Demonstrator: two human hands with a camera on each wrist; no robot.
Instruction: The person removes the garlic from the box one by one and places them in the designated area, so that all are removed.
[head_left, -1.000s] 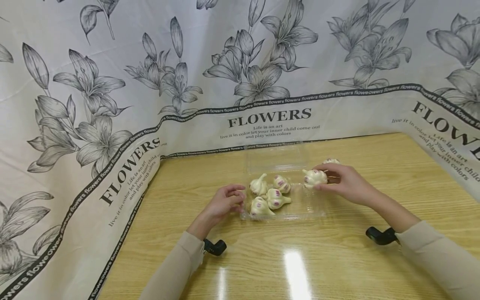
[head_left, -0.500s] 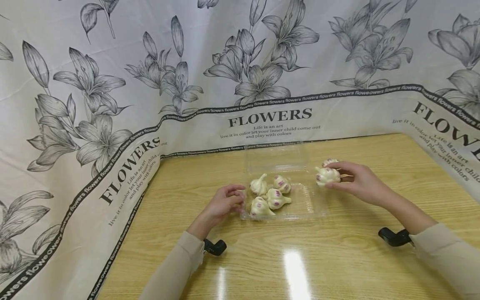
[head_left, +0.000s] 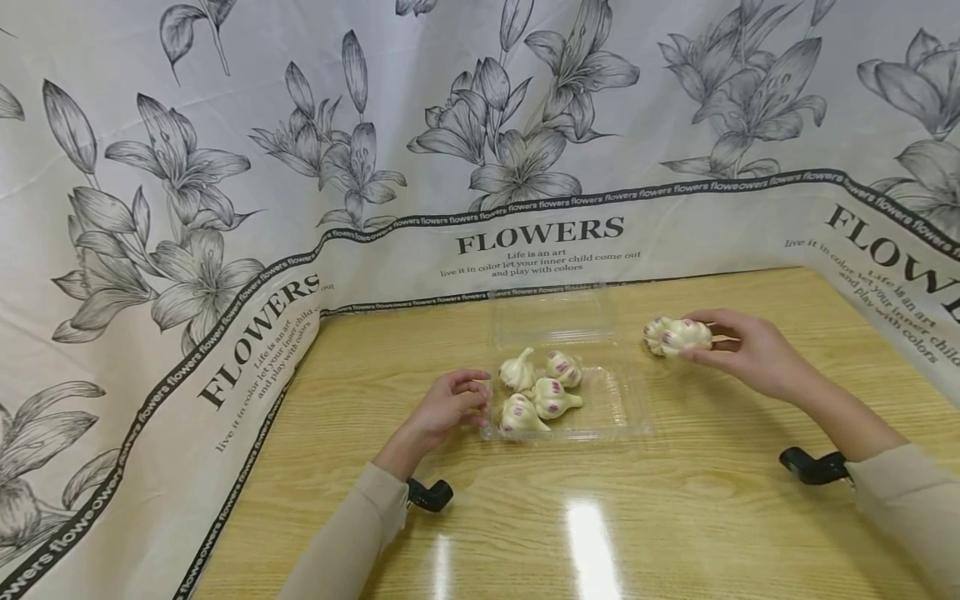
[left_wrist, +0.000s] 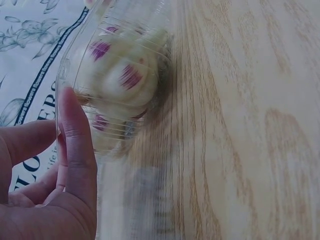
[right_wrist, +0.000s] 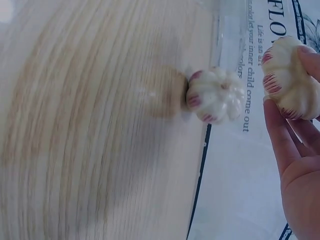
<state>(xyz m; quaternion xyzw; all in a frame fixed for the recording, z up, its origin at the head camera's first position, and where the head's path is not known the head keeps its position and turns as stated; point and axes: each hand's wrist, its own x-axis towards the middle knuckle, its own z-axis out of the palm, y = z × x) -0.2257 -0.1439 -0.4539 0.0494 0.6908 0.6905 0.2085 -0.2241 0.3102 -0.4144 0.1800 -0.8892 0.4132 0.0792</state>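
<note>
A clear plastic box stands on the table with its lid folded back, and several garlic bulbs sit in its left part. My left hand pinches the box's left rim between thumb and fingers, as the left wrist view shows. Right of the box, my right hand holds a garlic bulb by its fingertips, raised off the wood. Another garlic bulb rests on the table just beyond; in the head view the held bulb partly covers it.
The see-through lid lies toward the back, near the flower-printed cloth that rises behind the wooden table. Black wrist mounts hang under both forearms.
My right hand has moved right with the garlic bulb, from above the box's right edge to beside the bulb on the table. The left hand stays on the box.
</note>
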